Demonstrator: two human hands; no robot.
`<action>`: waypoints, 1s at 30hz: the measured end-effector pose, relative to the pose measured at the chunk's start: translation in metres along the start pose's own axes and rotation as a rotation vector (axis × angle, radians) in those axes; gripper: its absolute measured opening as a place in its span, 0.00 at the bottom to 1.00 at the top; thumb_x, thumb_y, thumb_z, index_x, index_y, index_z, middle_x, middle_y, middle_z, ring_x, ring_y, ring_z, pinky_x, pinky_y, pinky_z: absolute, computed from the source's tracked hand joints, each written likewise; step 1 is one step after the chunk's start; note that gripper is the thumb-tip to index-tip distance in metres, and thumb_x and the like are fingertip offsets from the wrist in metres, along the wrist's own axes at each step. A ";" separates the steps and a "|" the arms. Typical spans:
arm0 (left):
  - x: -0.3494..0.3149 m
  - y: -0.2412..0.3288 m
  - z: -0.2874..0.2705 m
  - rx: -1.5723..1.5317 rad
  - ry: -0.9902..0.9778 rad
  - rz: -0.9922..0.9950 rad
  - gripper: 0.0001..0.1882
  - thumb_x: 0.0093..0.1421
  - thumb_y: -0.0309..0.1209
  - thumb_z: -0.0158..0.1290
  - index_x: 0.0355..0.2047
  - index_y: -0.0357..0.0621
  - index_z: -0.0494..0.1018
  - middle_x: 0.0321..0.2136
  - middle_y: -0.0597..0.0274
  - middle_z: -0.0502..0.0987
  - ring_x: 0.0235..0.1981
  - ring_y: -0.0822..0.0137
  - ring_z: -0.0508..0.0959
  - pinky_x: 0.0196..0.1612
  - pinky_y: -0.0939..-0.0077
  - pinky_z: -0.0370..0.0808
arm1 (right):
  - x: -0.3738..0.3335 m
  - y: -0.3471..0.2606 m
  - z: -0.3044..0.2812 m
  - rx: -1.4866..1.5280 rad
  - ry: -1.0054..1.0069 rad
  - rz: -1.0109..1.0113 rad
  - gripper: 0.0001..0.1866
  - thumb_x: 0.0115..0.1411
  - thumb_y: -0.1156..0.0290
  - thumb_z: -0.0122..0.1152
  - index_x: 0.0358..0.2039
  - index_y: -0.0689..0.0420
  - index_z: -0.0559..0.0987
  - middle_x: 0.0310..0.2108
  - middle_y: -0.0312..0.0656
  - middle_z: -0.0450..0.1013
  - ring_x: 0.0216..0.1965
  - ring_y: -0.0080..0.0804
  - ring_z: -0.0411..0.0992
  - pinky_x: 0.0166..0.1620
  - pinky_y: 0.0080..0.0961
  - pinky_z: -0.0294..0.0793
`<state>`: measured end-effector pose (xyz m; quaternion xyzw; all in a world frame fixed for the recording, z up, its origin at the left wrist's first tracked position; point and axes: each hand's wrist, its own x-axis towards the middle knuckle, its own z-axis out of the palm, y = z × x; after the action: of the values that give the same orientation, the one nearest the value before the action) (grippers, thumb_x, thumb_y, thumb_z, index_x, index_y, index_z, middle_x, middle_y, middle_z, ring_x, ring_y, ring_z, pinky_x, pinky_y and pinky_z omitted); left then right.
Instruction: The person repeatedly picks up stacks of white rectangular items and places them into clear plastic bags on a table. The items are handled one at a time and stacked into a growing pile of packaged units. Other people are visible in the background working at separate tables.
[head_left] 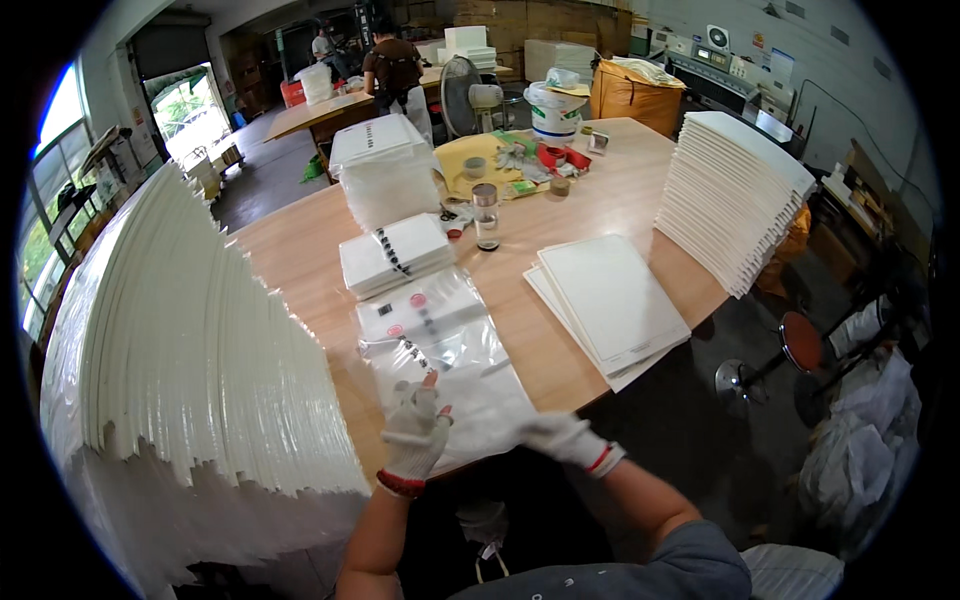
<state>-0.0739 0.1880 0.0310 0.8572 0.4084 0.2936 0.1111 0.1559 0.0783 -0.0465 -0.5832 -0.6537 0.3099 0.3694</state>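
My left hand [415, 435], in a white knitted glove with a red cuff and bare fingertips, is over the near part of a clear plastic bag [475, 345] with dark and red print. Its index finger and thumb are apart, and I see nothing gripped between them. My right hand [560, 440], gloved the same way, is at the bag's near right corner by the table edge. Motion smears its fingers, so whether they hold the plastic cannot be told. Just beyond the bag lies a packed white stack [397, 255] with a dark printed strip.
White boards [615, 300] lie to the right, before a tall stack of white sheets [730, 190]. A huge plastic-wrapped stack [190, 350] walls the left. A glass jar [486, 215], bagged packs [385, 175], a fan [462, 95] and a bucket [553, 112] stand farther off. Two people are beyond.
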 end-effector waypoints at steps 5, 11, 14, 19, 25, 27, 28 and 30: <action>-0.022 0.026 -0.016 0.128 0.241 0.145 0.32 0.45 0.25 0.59 0.52 0.40 0.63 0.46 0.50 0.68 0.47 0.47 0.68 0.55 0.55 0.61 | -0.012 0.092 -0.117 -1.077 0.308 0.118 0.45 0.46 0.59 0.64 0.62 0.58 0.53 0.57 0.56 0.58 0.56 0.51 0.59 0.57 0.38 0.59; -0.067 0.037 0.000 -0.038 0.412 0.245 0.23 0.48 0.28 0.59 0.45 0.42 0.68 0.39 0.50 0.74 0.36 0.51 0.76 0.35 0.70 0.75 | 0.007 0.136 -0.172 -0.503 0.253 0.336 0.44 0.51 0.52 0.62 0.61 0.56 0.53 0.43 0.52 0.72 0.46 0.51 0.70 0.49 0.38 0.68; -0.055 0.100 0.004 -0.456 0.016 0.296 0.13 0.46 0.22 0.57 0.34 0.44 0.73 0.26 0.59 0.75 0.28 0.59 0.76 0.34 0.68 0.73 | 0.004 0.160 -0.175 -0.501 0.357 0.225 0.25 0.56 0.54 0.56 0.49 0.55 0.67 0.34 0.48 0.76 0.37 0.48 0.73 0.39 0.42 0.71; -0.031 0.138 0.110 -1.420 -0.672 -0.529 0.12 0.63 0.31 0.44 0.45 0.40 0.68 0.38 0.61 0.74 0.37 0.67 0.75 0.40 0.71 0.73 | -0.005 0.110 -0.154 -0.981 0.566 -0.053 0.13 0.57 0.58 0.50 0.25 0.53 0.75 0.23 0.43 0.72 0.22 0.45 0.71 0.24 0.42 0.68; -0.039 0.107 0.144 -1.628 -0.739 -0.969 0.24 0.56 0.28 0.48 0.53 0.38 0.62 0.45 0.54 0.70 0.47 0.60 0.69 0.52 0.70 0.66 | -0.088 -0.042 -0.090 -0.231 0.030 -0.435 0.15 0.60 0.60 0.50 0.31 0.61 0.75 0.26 0.41 0.74 0.28 0.37 0.74 0.34 0.33 0.75; -0.048 0.104 0.117 -1.163 -0.827 -0.699 0.26 0.49 0.25 0.48 0.51 0.35 0.62 0.43 0.54 0.70 0.44 0.64 0.70 0.47 0.72 0.68 | -0.124 0.080 -0.088 0.207 0.205 -0.133 0.17 0.61 0.59 0.49 0.31 0.62 0.76 0.28 0.41 0.75 0.31 0.35 0.74 0.39 0.30 0.75; -0.048 0.096 0.108 -1.081 -0.835 -0.590 0.27 0.48 0.25 0.48 0.51 0.34 0.62 0.43 0.53 0.70 0.44 0.64 0.70 0.46 0.72 0.68 | -0.136 0.117 -0.093 0.299 0.303 0.119 0.18 0.61 0.59 0.49 0.32 0.62 0.76 0.31 0.41 0.74 0.34 0.35 0.74 0.41 0.30 0.74; -0.061 0.077 0.091 -0.921 -0.826 -0.403 0.27 0.48 0.26 0.49 0.51 0.34 0.62 0.42 0.51 0.71 0.44 0.65 0.69 0.46 0.71 0.68 | -0.146 0.100 -0.087 0.617 0.348 0.448 0.22 0.62 0.54 0.48 0.40 0.62 0.73 0.36 0.43 0.72 0.37 0.35 0.72 0.41 0.34 0.73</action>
<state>-0.0015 0.0962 -0.0341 0.6708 0.3174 0.0584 0.6677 0.2900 -0.0560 -0.1011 -0.6168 -0.3152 0.4607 0.5550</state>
